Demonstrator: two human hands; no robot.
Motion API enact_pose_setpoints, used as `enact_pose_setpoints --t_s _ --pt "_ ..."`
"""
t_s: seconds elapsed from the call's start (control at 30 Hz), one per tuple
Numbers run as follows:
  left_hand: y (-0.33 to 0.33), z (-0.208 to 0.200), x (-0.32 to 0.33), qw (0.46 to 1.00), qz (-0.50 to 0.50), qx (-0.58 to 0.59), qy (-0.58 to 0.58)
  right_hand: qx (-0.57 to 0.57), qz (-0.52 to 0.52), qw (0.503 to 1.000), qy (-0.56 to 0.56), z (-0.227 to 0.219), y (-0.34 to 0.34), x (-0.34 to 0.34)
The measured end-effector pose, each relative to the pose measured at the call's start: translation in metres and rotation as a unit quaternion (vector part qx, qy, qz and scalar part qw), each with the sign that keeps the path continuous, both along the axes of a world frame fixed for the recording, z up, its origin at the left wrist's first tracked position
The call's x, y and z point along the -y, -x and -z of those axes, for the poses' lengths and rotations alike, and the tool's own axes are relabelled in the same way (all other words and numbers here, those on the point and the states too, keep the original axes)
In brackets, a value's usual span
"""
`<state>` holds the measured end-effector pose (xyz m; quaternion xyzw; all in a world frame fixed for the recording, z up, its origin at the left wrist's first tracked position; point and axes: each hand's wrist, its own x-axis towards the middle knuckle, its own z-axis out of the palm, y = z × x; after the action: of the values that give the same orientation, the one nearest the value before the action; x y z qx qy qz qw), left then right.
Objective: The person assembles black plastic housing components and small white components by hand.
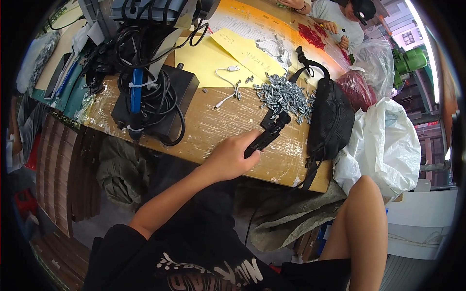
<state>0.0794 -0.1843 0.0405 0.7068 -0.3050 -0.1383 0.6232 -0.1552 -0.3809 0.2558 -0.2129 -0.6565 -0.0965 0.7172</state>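
My left hand [232, 154] reaches in over the front part of the table. Its fingers are closed round a slim black plastic part [264, 139] with a knobbly, jointed-looking far end; I cannot tell its exact kind. Just beyond that end lies a heap of small grey metallic pieces [286, 94]. To the left of the heap, a short white cable [227, 82] with connectors rests on the table and yellow paper. My right hand is out of the picture; a bent bare limb [361, 213] shows at the lower right.
A black box [182, 85] with coiled black cables stands on the left of the table [213, 119]. A black waist bag [331, 121] lies along the right edge, next to a white plastic sack [383, 145]. Across the table, a person [340, 19] handles red pieces [312, 36].
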Motion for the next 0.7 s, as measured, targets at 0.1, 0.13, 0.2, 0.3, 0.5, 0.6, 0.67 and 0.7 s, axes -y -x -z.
enact_pose_setpoints --t_s 0.1,0.13,0.2,0.3,0.5,0.6,0.67,0.7 --pt "0.001 -0.007 0.006 1.000 0.011 0.000 0.004 0.006 0.006 1.000 0.003 -0.013 0.039 0.032" --pt "0.003 -0.010 0.010 1.000 0.020 -0.003 0.002 0.010 0.010 1.000 0.006 -0.012 0.053 0.037" --pt "0.003 -0.012 0.007 1.000 0.023 0.004 -0.004 0.024 0.006 1.000 0.006 -0.010 0.047 0.032" --pt "0.002 -0.001 0.002 1.000 -0.012 0.016 0.000 0.070 0.007 0.997 0.026 0.017 -0.012 -0.009" --pt "0.008 -0.004 0.001 0.999 -0.024 0.013 -0.022 0.094 0.000 0.995 0.031 0.021 -0.048 -0.040" --pt "0.003 -0.008 0.001 0.999 -0.002 0.037 -0.037 0.104 -0.013 0.994 0.023 0.015 -0.070 -0.044" --pt "0.005 -0.007 0.004 1.000 -0.014 0.016 -0.002 0.121 -0.010 0.992 0.020 0.017 -0.098 -0.052" --pt "0.005 -0.007 0.006 0.999 -0.027 0.041 -0.021 0.125 -0.012 0.992 0.016 0.016 -0.121 -0.065"
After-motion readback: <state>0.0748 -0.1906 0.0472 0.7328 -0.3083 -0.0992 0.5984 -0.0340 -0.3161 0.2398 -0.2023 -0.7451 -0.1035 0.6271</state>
